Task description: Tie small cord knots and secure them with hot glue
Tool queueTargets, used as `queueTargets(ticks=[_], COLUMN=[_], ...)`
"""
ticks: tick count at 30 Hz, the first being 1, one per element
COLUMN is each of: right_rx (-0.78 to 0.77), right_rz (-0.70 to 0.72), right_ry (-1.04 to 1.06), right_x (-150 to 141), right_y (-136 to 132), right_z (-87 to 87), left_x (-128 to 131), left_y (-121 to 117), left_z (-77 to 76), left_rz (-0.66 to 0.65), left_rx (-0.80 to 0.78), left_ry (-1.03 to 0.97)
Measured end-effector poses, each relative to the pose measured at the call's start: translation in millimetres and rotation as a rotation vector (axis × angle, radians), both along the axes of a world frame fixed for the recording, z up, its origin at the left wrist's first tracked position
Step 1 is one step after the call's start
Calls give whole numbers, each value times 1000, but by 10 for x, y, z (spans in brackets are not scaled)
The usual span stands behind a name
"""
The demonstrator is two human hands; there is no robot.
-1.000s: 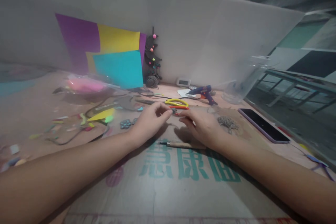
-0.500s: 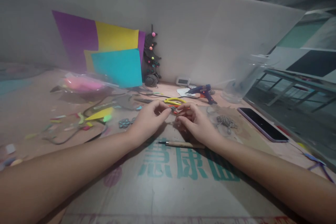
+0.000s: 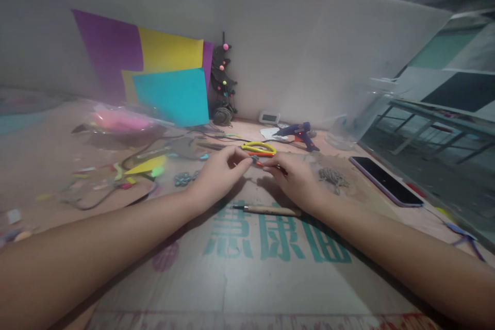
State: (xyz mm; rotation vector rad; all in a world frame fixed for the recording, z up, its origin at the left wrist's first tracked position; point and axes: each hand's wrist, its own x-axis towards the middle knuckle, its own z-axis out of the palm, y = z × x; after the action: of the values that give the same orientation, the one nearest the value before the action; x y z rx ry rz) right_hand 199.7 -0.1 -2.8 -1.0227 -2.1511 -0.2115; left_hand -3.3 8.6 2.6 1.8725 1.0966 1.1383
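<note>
Over the middle of the board, my left hand (image 3: pixel 222 175) pinches a small dark grey-green piece (image 3: pixel 255 159) between thumb and forefinger. My right hand (image 3: pixel 296 178) is just to the right of it, thumb and fingertips pressed together; whatever they grip is too small to make out. Pliers with yellow and orange handles (image 3: pixel 260 148) lie directly behind the fingertips. On the near side, a wooden-handled carving tool (image 3: pixel 273 210) rests crosswise. A cluster of blue-grey pieces (image 3: pixel 183 179) sits left of my left hand, and a bundle of grey cord (image 3: pixel 333 177) lies right of my right hand.
A glue gun (image 3: pixel 299 135) with a red light and a small white display (image 3: pixel 269 117) stand at the back. A phone (image 3: pixel 386 181) lies to the right. Coloured sheets (image 3: pixel 172 98) lean on the wall beside a dark hanging ornament (image 3: pixel 223 80). Scraps (image 3: pixel 145 166) litter the left.
My right hand's fingers have closed from a looser curl into a pinch beside the small piece. My left hand keeps its pinch. The view has shifted slightly.
</note>
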Motion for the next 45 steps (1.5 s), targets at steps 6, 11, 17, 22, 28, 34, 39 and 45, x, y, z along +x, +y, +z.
queueTargets(ticks=[6,11,17,22,28,34,39,45], right_rx=[76,93,-19,-14,-4,-11,-85,-136], right_rz=[62,59,-34,-77,-73,-10,5,-52], right_ry=[-107,-125,-14,-23,-27,-6,12,79], right_x=[-22,-43,-49,-47,-34,-23,-40,-51], right_y=[-60,-95,-96,-92,-90,-75,-104,-123], right_z=[12,15,-12,-21,-8,-6,42,91], left_x=[5,3,3,-1,5,12,9,4], left_y=[-14,-26,-14,-20,-19,-35,-30,-34], left_z=[11,17,-4,0,1,13,0,-11], left_rz=[-8,-19,-41,-34,-19,-36,-57,-91], left_rx=[-4,-3,13,7,0,-4,-10,-36], left_ry=[13,40,21,6,-7,1,2,13])
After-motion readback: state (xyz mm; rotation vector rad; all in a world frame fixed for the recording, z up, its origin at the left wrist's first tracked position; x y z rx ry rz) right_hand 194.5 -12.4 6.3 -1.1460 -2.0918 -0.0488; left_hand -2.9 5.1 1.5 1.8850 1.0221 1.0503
